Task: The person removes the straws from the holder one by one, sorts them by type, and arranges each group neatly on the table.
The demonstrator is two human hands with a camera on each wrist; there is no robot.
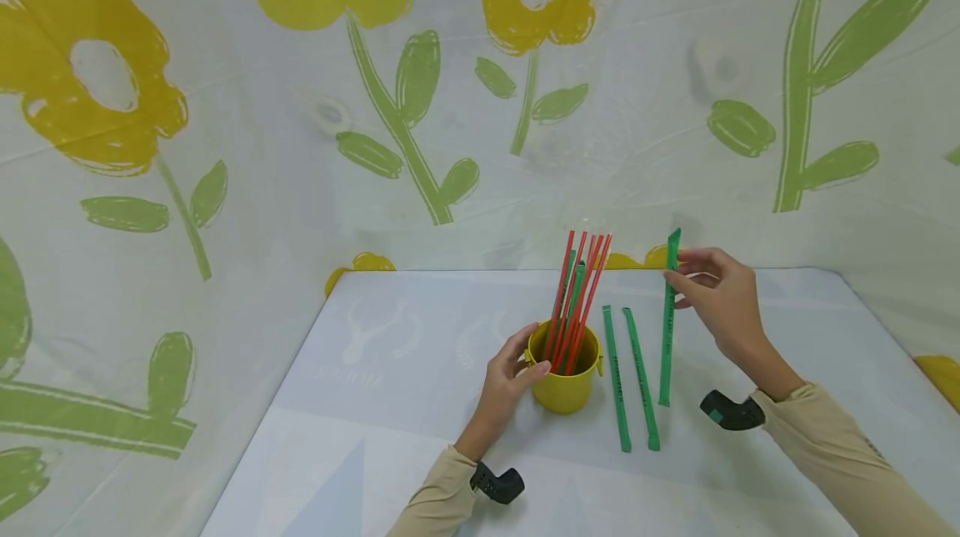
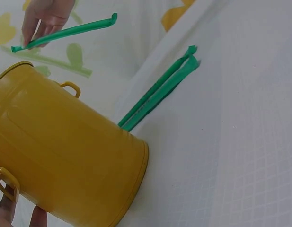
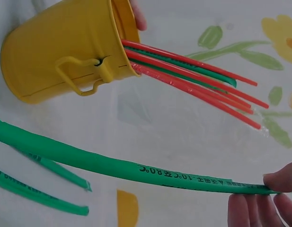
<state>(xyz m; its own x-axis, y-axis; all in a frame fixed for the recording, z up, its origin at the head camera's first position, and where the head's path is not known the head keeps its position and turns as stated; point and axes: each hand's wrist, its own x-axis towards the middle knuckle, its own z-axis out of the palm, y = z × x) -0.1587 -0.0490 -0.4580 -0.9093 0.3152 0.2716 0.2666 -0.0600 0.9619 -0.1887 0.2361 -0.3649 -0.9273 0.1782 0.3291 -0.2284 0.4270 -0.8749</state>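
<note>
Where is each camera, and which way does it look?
Head: on the person's head, looking forward and down at the table and bucket; sleeves, left hand and right hand show.
Left wrist: on that wrist, looking at the bucket's side; left fingers show low left, the right hand up top.
Right wrist: on that wrist, looking at the held straw and bucket; right fingers show low right, some left hand up top.
Both wrist views share the bucket and held straw.

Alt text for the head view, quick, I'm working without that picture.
A person's right hand pinches a green-wrapped stick near its upper end, while the left hand grips a yellow bucket holding red straws and green sticks. Two more green-wrapped sticks lie side by side on the white table, right of the bucket.
</note>
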